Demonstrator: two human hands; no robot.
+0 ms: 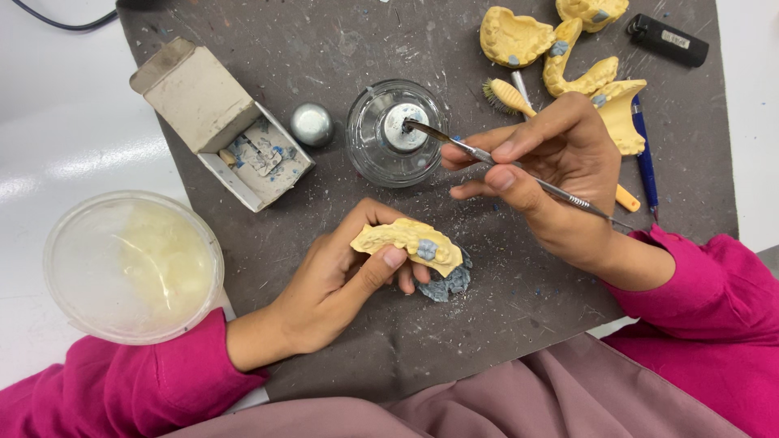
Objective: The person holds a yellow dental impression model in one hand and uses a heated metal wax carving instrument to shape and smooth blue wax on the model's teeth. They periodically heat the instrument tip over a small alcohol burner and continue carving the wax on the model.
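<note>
**Wax tool at the burner, cast in hand**

Mauve cloth [487, 397] lay nearest the lens, with pink sleeves [105, 389] at either side. Left hand [341, 280] held a yellow dental cast [410, 242] above the grey mat [454, 324]; thumb pressed along its near edge, fingers curled shut beneath it. Blue-grey wax patch showed on the cast's right end. Flat lump of grey wax [450, 284] lay on the mat just under that hand. Right hand [560, 166] pinched a thin metal carving tool [507, 166] pen-fashion, thumb and forefinger tight on the shaft, its tip touching the wick cap of a glass spirit lamp [395, 134]. Near the lamp: a silver cap [312, 124] and an open cardboard box [219, 122] of wax scraps. More yellow casts [514, 36] sat beyond the right hand. Lidded plastic tub [134, 264] stood at far left.
</note>
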